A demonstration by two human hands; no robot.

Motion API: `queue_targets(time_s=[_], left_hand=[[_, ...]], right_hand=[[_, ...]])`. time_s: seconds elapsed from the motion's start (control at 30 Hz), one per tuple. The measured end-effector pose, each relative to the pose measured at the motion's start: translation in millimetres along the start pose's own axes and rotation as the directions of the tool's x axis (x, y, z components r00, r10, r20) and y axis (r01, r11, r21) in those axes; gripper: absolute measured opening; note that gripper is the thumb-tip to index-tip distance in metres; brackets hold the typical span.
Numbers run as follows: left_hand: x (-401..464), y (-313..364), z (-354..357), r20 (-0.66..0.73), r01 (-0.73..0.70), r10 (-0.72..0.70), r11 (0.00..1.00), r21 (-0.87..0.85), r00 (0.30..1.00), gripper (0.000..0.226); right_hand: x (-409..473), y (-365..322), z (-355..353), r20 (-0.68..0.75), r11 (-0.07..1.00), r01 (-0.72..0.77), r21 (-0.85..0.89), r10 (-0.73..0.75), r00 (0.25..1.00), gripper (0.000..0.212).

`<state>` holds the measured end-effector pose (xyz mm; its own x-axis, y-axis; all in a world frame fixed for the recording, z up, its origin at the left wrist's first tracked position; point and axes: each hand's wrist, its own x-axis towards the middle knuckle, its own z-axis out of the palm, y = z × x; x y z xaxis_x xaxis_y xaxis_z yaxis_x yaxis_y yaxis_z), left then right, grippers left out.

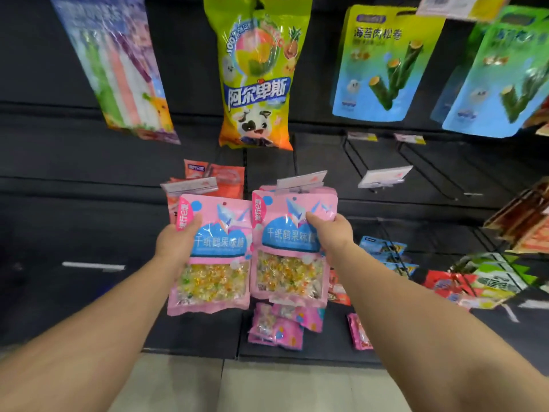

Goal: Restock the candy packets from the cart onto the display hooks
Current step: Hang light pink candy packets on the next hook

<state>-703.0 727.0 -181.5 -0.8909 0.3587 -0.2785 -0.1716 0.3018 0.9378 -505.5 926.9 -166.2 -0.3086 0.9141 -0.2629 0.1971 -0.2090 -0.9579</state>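
My left hand (pixel 178 239) grips a pink candy packet (pixel 212 257) by its left edge, held up before the dark display wall (pixel 74 173). My right hand (pixel 329 233) pinches the front packet (pixel 289 248) hanging just right of it, under a price tag (pixel 301 179).

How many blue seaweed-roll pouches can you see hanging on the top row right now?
2 clearly: one blue pouch hanging right of the green lollipop bag, another blue pouch at the far right edge. More may hang hidden behind each.
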Motion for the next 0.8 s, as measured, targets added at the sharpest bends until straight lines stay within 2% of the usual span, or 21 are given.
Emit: queue_targets(time_s=[0.3,0.4,0.57,0.8], left_hand=[[-3.5,-7.2,14.5,0.022,0.051,-0.050,0.998,-0.048,0.999,0.027],[-0.4,-9.5,14.0,0.040,0.079,-0.077,0.995,-0.060,0.996,0.036],[4.3,-13.3,9.4,0.019,0.104,-0.103,0.992,-0.068,0.995,0.041],[3.8,-22.9,3.8,0.042,0.136,-0.133,0.988,-0.074,0.990,0.035]], right_hand=[[20.0,5.3,-4.0,-0.038,0.998,-0.037,-0.047,0.036,0.999,0.032],[20.5,4.1,-0.4,-0.036,0.999,0.002,-0.041,-0.004,0.999,0.030],[27.2,-3.6,7.6,-0.094,0.992,0.005,-0.123,-0.017,0.995,0.048],[29.4,10.3,3.1,-0.119,0.990,-0.058,-0.128,0.043,0.992,0.052]])
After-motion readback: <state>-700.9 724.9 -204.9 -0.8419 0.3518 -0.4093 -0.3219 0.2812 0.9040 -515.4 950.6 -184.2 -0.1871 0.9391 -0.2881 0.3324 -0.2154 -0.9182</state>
